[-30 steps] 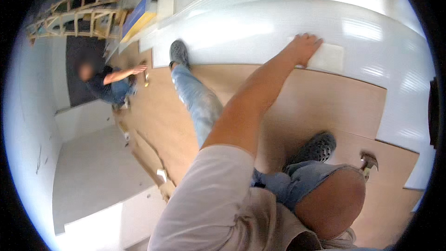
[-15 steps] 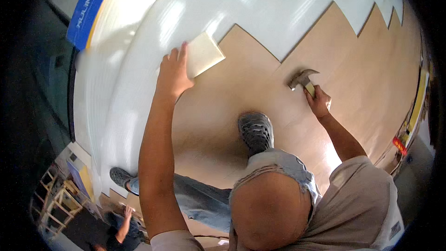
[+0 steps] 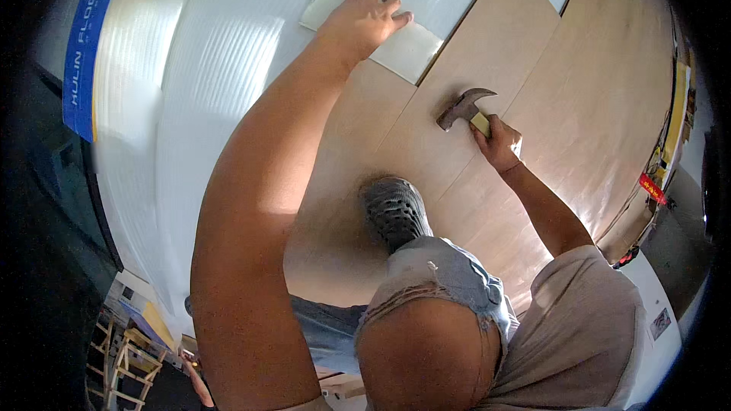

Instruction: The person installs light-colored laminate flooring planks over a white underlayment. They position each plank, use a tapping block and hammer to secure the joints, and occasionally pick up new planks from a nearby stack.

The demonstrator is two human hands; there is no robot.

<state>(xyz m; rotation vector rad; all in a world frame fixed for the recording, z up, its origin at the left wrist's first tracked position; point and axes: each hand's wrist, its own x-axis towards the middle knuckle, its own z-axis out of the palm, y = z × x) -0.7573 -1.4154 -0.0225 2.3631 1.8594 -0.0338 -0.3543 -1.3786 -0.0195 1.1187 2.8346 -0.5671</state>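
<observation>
My left hand point(image 3: 365, 24) grips a flat, pale cream board point(image 3: 409, 52), its fingers curled over the far side and the thumb spread to the right. The board lies across the end of the wood-look floor planks point(image 3: 449, 171), partly over the white underlay point(image 3: 221, 42). Closer to me on the right, my right hand point(image 3: 499, 144) is closed round the light handle of a claw hammer point(image 3: 463, 109). The dark hammer head hangs above the planks, apart from the board, its claw toward the far right.
My dark shoe point(image 3: 397, 209) stands on the planks between my arms. Stepped plank ends run toward the far right. A blue band point(image 3: 87, 53) edges the underlay at left. A red item point(image 3: 652, 189) lies by the right edge. Another person's hand point(image 3: 199, 387) shows near wooden frames point(image 3: 137, 365).
My left hand has carried the pale board rightward and farther out, to the plank end. The hammer has shifted slightly left. My view has moved over the floor.
</observation>
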